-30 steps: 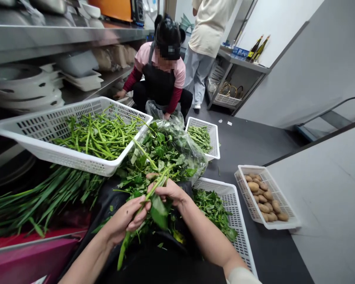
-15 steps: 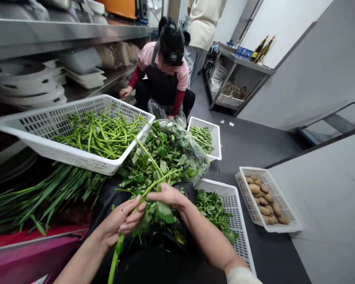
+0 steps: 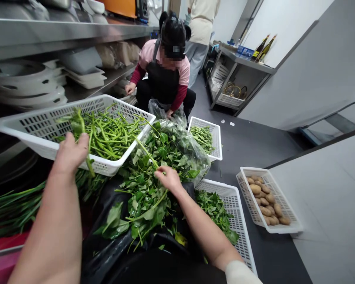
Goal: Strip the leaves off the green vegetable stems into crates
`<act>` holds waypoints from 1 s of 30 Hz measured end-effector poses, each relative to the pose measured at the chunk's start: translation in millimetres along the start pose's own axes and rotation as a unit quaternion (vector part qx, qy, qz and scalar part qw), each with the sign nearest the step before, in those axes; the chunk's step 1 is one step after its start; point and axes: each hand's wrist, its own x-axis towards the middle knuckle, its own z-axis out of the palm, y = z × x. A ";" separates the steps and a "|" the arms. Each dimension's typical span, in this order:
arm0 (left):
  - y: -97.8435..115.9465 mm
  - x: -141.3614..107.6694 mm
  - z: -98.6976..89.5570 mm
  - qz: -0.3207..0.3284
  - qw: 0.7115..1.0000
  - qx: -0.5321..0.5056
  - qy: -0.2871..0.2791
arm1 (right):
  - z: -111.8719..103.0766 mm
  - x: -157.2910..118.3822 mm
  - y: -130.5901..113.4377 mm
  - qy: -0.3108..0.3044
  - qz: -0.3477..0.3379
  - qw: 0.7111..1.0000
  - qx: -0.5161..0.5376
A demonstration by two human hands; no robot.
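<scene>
My left hand (image 3: 72,152) is at the near side of the big white basket (image 3: 38,140), thumb and fingers apart, a green stem (image 3: 82,122) just beyond the fingertips; I see nothing gripped. Green stems (image 3: 106,136) fill much of that basket. My right hand (image 3: 168,178) pinches a long green stem (image 3: 146,152) over a heap of leafy greens (image 3: 139,197), which lies on black plastic and partly in a clear bag (image 3: 195,152).
Across the heap crouches a person (image 3: 165,71) with one hand at the bag. Another person (image 3: 199,23) stands behind. Baskets hold cut stems (image 3: 202,138), leaves (image 3: 214,213) and potatoes (image 3: 266,201). Long green leaves (image 3: 14,213) lie at left, below a steel shelf (image 3: 47,33).
My left hand has moved from the stem in the middle to the big basket at left and opened. My right hand has moved slightly up, onto another stem. Leafy stems now lie lower on the heap.
</scene>
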 end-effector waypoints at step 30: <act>36.3 -64.2 110.3 -0.305 0.849 -0.387 -0.191 | -64.8 -106.2 -56.0 0.126 -0.218 0.962 0.106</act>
